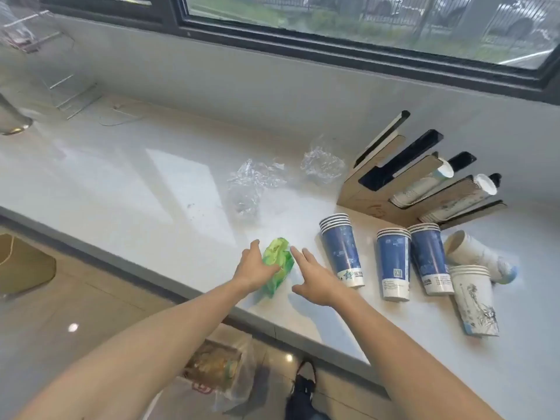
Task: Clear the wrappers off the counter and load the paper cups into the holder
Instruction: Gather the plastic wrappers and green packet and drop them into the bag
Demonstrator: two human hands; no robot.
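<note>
A crumpled green wrapper [278, 262] lies near the front edge of the white counter [121, 177]. My left hand [256, 268] rests on its left side, fingers curled onto it. My right hand [315, 280] hovers just right of it, fingers spread, holding nothing. Two clear crumpled wrappers [251, 183] [322, 163] lie further back. Three stacks of blue paper cups [342, 250] [394, 262] [430, 257] stand upside down to the right. White paper cups [475, 298] stand and lie beyond them. The brown slotted cup holder [403, 189] leans at the wall with some white cups in its right slots.
A bin lined with a clear bag [218, 368] stands on the floor below the counter edge. A clear acrylic stand [60, 80] and a metal vessel [12, 119] sit at the far left. A dark-framed window [363, 40] runs behind the counter.
</note>
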